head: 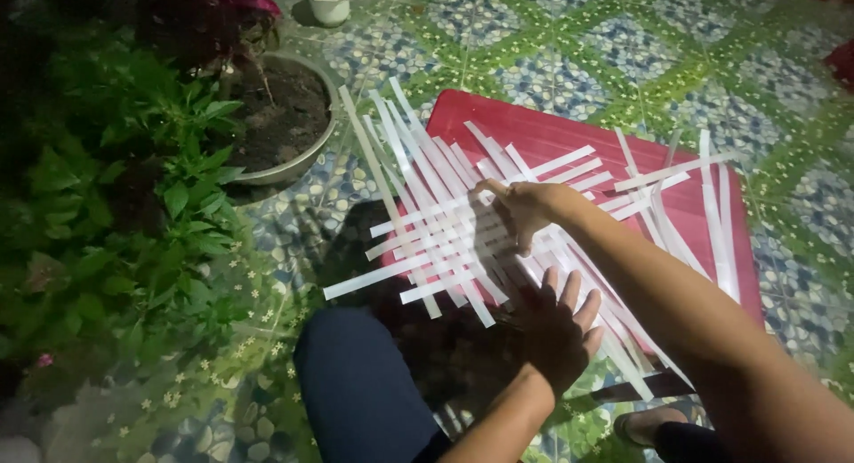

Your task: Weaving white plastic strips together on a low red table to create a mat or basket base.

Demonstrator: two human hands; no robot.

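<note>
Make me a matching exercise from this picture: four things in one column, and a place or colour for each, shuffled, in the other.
Things:
1. board
2. strips
3. left hand
4. plant pot

Descriptions:
A. white, interwoven
B. red, lying on the tiled floor
C. round, filled with soil, beside the green leaves
D. flat on the near edge of the weave

Pairs: 1-B, 2-A, 3-D, 4-C

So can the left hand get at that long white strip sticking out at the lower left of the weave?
Probably yes. The left hand lies flat on the white strips, open, and nothing lies between it and that strip.
</note>
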